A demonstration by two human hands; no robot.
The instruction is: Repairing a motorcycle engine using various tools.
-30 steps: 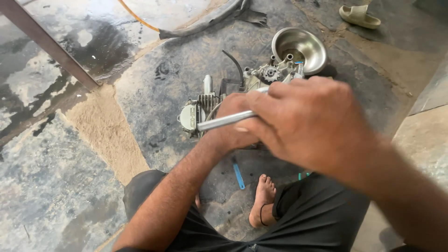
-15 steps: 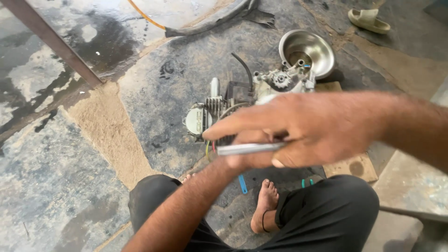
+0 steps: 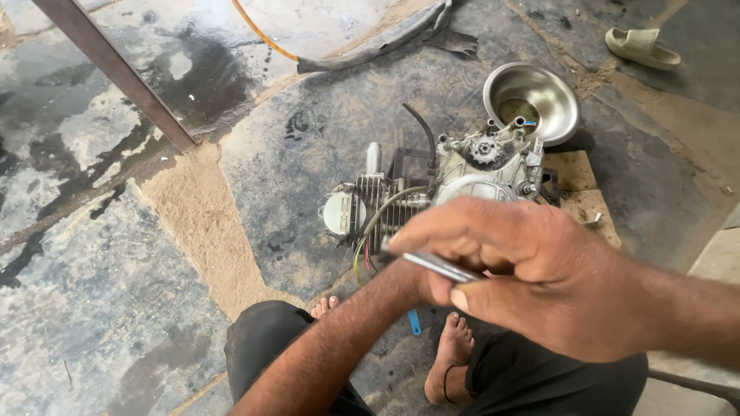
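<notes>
Near the engine on the floor, we pinch a thin metal rod in our right hand, fingers closed round it, left hand hidden behind so grip unclear; probably mid tool-handling, next needs aiming the rod at the engine.

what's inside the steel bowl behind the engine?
The steel bowl holds a small patch of yellowish-brown stuff at its bottom; too small to tell what kind. The engine top covers the bowl's near rim, so anything there is hidden.
</notes>
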